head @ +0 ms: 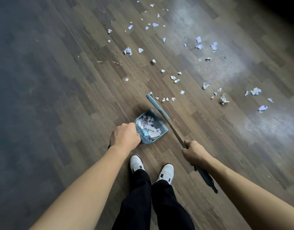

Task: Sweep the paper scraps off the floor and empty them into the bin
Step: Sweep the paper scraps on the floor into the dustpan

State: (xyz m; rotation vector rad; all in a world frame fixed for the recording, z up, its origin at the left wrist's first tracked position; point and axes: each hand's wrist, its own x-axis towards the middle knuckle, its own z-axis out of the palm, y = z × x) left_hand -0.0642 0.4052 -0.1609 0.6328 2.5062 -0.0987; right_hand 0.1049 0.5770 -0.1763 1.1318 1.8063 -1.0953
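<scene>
Left hand (124, 136) fisted on dustpan (162, 126) handle, mouth toward the loose paper scraps (224, 99). Right hand (194, 152) wrapped round broom (157, 105) shaft, head beside the pan lip, likely for raking in.

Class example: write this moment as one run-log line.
left hand grips dustpan | right hand grips broom | dustpan partly filled with scraps | broom head beside dustpan | many loose scraps on floor

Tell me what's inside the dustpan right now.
The dustpan holds a heap of torn paper scraps, white and pale blue. The left hand covers its near corner and handle, and the heap hides the pan floor under it.
</scene>
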